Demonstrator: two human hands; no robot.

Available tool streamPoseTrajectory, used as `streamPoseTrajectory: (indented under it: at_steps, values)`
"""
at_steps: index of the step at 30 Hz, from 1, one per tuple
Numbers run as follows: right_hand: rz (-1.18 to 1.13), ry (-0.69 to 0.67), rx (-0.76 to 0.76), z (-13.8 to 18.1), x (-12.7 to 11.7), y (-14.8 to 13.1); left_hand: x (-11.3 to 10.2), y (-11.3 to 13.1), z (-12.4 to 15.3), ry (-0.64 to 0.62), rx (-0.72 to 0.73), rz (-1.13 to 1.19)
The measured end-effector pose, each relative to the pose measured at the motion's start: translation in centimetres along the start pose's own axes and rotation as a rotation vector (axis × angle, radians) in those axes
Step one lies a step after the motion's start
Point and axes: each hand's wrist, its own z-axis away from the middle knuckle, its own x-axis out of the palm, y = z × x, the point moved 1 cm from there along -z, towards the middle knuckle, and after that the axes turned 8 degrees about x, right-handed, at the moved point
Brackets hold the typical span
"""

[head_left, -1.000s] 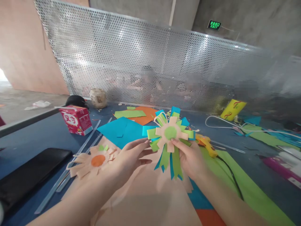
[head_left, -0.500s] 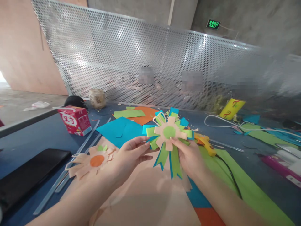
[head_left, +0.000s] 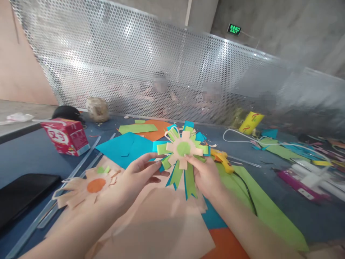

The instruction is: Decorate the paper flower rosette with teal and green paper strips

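Observation:
A layered paper rosette (head_left: 183,149) in peach, green and blue is held up over the table, with notched green-and-blue tails hanging below. My right hand (head_left: 206,174) pinches it, thumb on the front near the green centre disc and the other fingers behind. At its left petals my left hand (head_left: 145,169) has thumb and fingers closed round a green-and-blue loop; the fingertips are partly hidden. Left of that wrist lies a peach paper flower (head_left: 96,185) with an orange centre. Under both hands are peach sheets (head_left: 161,223).
A yellow glue gun (head_left: 222,160) with a black cord lies on a green sheet (head_left: 269,212). A blue sheet (head_left: 124,147), clear glue sticks (head_left: 78,169), a red box (head_left: 66,136) and a black phone (head_left: 24,198) are leftward. A purple-and-white power strip (head_left: 302,183) sits right. Behind stands a perforated metal screen (head_left: 121,54).
The view has swung slightly to the right, so everything sits further left in the picture. Both hands keep their hold on the rosette, which is tilted a little differently.

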Motion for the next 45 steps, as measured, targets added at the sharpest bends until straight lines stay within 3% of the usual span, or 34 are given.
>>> streamPoseTrajectory:
  at_steps: [9, 14, 21, 33, 45]
  values:
    - [0.037, 0.01, -0.03, -0.05, -0.25, 0.14, 0.27, 0.65, 0.26, 0.015, -0.022, -0.115]
    - [0.089, 0.039, -0.013, -0.17, -0.48, 0.31, 0.07, 0.38, 0.23, -0.016, -0.017, -0.041]
    - [0.134, 0.056, -0.016, 0.08, -0.28, 0.04, -0.3, -0.09, 0.07, 0.05, -0.043, 0.138]
    - [0.188, 0.106, -0.012, 0.14, -0.34, 0.15, -0.02, -0.05, -0.03, 0.047, -0.054, 0.197]
    - [0.215, 0.071, -0.025, -0.22, -0.65, 0.34, -0.25, -0.23, 0.03, 0.081, -0.04, 0.078]
